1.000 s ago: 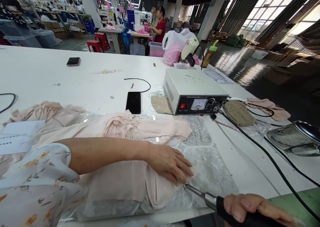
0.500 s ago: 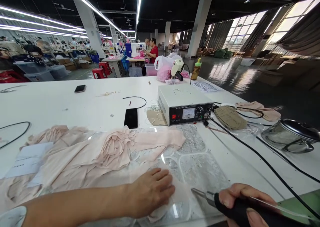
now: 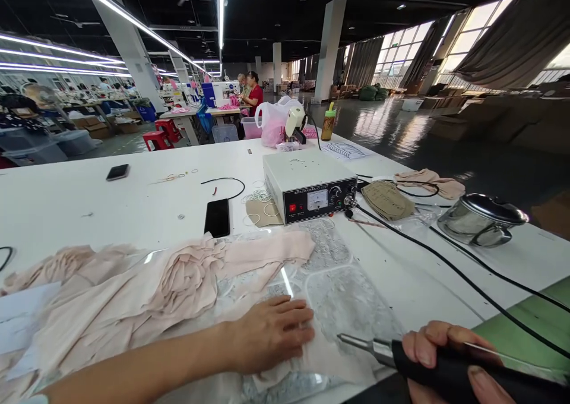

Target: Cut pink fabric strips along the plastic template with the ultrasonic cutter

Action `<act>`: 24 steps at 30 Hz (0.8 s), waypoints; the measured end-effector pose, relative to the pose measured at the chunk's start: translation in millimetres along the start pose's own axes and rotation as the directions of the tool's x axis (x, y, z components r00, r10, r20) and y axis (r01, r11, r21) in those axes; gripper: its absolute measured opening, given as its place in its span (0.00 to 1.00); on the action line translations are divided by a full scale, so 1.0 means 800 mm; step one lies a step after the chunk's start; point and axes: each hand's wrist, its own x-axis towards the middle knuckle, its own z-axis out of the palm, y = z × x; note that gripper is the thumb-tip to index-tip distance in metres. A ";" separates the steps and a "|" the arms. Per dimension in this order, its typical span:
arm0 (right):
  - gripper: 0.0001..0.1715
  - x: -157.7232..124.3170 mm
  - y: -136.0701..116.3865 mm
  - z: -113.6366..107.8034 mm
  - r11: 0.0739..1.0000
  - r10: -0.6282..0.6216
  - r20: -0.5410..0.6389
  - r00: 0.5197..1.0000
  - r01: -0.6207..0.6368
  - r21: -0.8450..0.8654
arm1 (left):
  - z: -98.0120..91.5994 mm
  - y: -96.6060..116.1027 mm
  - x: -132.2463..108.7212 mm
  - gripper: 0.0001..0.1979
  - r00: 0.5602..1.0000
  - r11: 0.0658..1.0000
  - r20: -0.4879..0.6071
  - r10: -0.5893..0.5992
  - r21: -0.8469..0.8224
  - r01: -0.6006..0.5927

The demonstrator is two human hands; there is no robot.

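Observation:
My left hand [image 3: 274, 335] lies flat, palm down, fingers stretched out, on a piece of thin pale pink fabric [image 3: 332, 359] over a clear, glossy sheet [image 3: 351, 297] with rounded outlines. My right hand [image 3: 439, 356] is wrapped round the black handle of an ultrasonic cutter [image 3: 383, 352]. The cutter's pointed metal tip is just right of my left fingers, close to the fabric; I cannot tell whether it touches. A bunched heap of the same pink fabric [image 3: 182, 279] lies beyond my left forearm.
A control box [image 3: 312, 181] with a dial stands ahead, a black cable [image 3: 423, 249] running from it. Around it are a phone [image 3: 217, 218], tan fabric pieces [image 3: 387, 200], a lidded metal pot [image 3: 481, 220], a bottle [image 3: 328, 125] and a plastic bag [image 3: 274, 122]. People sit at sewing machines behind.
The view has turned slightly right, so the surroundings shift left. The cutter's tip has shifted a little relative to the fabric and stays near my left fingers. My left hand remains flat.

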 end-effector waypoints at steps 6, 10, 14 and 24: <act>0.11 0.009 0.023 0.022 0.998 -0.050 -0.147 0.988 0.053 0.017 | -0.008 0.002 -0.002 0.11 0.982 0.983 -0.057 -0.180 0.007 0.181; 0.10 0.011 0.030 0.027 0.999 -0.045 -0.137 0.990 0.046 0.009 | -0.002 0.002 -0.003 0.11 0.989 0.996 -0.114 -0.090 0.012 0.092; 0.11 0.014 0.030 0.032 0.999 -0.041 -0.143 0.989 0.041 0.002 | 0.000 -0.007 0.001 0.11 0.995 0.999 -0.091 -0.041 0.002 0.042; 0.10 0.014 0.036 0.015 1.000 -0.003 -0.035 0.999 0.004 0.008 | 0.002 -0.011 -0.003 0.11 0.997 0.998 -0.053 -0.055 -0.025 0.054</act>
